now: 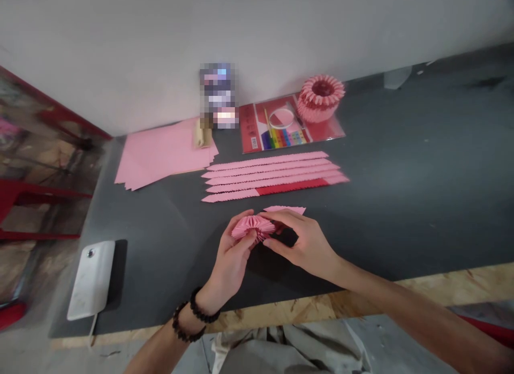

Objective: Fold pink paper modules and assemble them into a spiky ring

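Note:
Near the table's front edge, my left hand [235, 251] holds a round fan of folded pink paper pieces [252, 224], its thumb pressed on the middle. My right hand [303, 240] is at the right side of the fan, thumb and forefinger curved around that edge. Whether a loose piece sits between those fingertips I cannot tell. Just behind my right hand lies a pink folded strip [287, 209], partly hidden. Farther back are several long rows of interlocked pink pieces [269, 170]; the nearest row has a red section [293, 187].
A ring-shaped pink paper vase [321, 103] stands on a red packet [252, 127] by the wall. Pink sheets [160, 154] lie at the back left, with a beige object [202, 134] on them beside a lit, blurred-out device [220, 98]. A white corded device [91, 277] is front left.

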Motion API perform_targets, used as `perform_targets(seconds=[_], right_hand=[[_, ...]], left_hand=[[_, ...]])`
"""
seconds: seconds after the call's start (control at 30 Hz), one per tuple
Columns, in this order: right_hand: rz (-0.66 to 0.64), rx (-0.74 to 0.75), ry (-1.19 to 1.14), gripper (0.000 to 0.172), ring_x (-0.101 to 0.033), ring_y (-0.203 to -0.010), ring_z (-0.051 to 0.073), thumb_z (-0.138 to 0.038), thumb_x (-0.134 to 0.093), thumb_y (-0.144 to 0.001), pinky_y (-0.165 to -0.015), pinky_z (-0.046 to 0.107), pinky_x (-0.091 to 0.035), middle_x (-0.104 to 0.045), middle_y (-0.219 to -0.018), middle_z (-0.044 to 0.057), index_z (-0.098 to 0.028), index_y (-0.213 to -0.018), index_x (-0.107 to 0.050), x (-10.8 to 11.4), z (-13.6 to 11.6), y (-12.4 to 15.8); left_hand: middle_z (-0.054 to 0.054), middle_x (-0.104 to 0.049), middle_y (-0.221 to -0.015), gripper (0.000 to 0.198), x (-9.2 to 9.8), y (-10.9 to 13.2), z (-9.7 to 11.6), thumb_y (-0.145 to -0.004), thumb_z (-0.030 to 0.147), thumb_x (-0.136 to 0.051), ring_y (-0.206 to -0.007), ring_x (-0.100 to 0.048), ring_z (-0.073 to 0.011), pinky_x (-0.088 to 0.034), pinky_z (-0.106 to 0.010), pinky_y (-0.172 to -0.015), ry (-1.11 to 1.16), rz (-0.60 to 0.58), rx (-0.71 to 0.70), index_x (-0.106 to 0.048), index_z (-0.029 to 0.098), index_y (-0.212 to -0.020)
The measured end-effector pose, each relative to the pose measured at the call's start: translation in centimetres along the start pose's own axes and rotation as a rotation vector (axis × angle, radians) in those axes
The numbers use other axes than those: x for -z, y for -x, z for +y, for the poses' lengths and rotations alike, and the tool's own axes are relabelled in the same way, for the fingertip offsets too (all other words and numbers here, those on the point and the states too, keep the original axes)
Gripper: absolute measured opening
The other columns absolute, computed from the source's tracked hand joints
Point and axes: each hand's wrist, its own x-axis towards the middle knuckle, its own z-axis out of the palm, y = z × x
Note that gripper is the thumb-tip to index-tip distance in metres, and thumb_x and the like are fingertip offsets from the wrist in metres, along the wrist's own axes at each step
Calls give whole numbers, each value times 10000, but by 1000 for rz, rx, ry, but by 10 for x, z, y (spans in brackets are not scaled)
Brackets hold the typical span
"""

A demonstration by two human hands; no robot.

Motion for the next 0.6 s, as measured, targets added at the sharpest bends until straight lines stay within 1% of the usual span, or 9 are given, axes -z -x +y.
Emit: perform_targets(seconds=[0.07, 0.13, 0.23, 0.3, 0.37, 0.43, 0.5, 0.53, 0.6], right_hand=[[2, -7, 2, 498, -706, -1124, 235, -351, -752, -890, -960, 378, -600, -705, -1302, 68, -274, -1362, -614, 2, 0, -1], [15, -17, 14, 526, -699, -1137, 245, -368, -767, -877, -996, 406, -582, -707, -1304, 67, -276, -1371, -608, 3, 0, -2], [23, -51, 11, 490, -715, -1095, 236, -345, -735, -892, -947, 396, -595, -723, -1287, 63, -281, -1363, -616, 6, 1, -3], [-4, -69, -11, 469, -725, -1071, 229, -330, -719, -895, -873, 360, -611, -731, -1277, 62, -272, -1352, -628, 7, 1, -4], [-35, -84, -29, 410, -726, -1087, 229, -314, -704, -900, -858, 342, -610, -735, -1277, 59, -259, -1304, -664, 7, 1, -5], [-54, -108, -46, 329, -728, -1093, 225, -295, -682, -914, -906, 347, -598, -747, -1258, 49, -252, -1239, -704, 7, 1, -5], [-57, -149, -76, 291, -741, -1043, 214, -299, -682, -918, -930, 350, -591, -769, -1193, 36, -249, -1202, -724, 6, 2, -4], [-55, -171, -99, 295, -746, -1016, 210, -311, -689, -916, -918, 345, -594, -773, -1175, 34, -248, -1201, -727, 6, 2, -3], [-48, -213, -152, 323, -747, -986, 206, -344, -709, -906, -873, 329, -605, -761, -1204, 37, -247, -1214, -724, 4, 3, -2]], left_hand=[[-87, -691, -1290, 374, 2, -1, 2, -901, 253, -704, -1200, -650, -243, -488, -379, -1059, -182, -12, -135, -646, 217, -1268], [-79, -667, -1319, 338, 5, -2, 4, -939, 269, -670, -1217, -631, -232, -465, -370, -1082, -379, -20, -241, -629, 229, -1273], [-60, -703, -1159, 278, 6, -3, 7, -941, 312, -683, -1063, -668, -211, -513, -340, -965, -504, -48, -246, -625, 220, -1196], [-43, -709, -1027, 238, 5, -3, 7, -911, 335, -727, -950, -671, -199, -527, -318, -873, -467, -87, -174, -643, 203, -1090], [-47, -714, -987, 243, 4, -2, 6, -893, 363, -757, -927, -670, -199, -527, -322, -868, -320, -144, -54, -662, 192, -1039], [-80, -733, -1067, 302, 3, -1, 5, -883, 395, -774, -1008, -684, -231, -531, -366, -930, -95, -223, 91, -681, 193, -1088], [-124, -733, -1199, 384, 4, -1, 5, -877, 439, -778, -1123, -680, -287, -533, -429, -989, 76, -314, 219, -699, 194, -1162], [-143, -722, -1261, 433, 4, -1, 6, -892, 496, -747, -1177, -666, -313, -534, -460, -1008, 122, -346, 273, -705, 192, -1197], [-166, -692, -1354, 594, 5, -2, 8, -942, 663, -571, -1262, -627, -352, -547, -508, -1009, 173, -387, 358, -701, 184, -1270]])
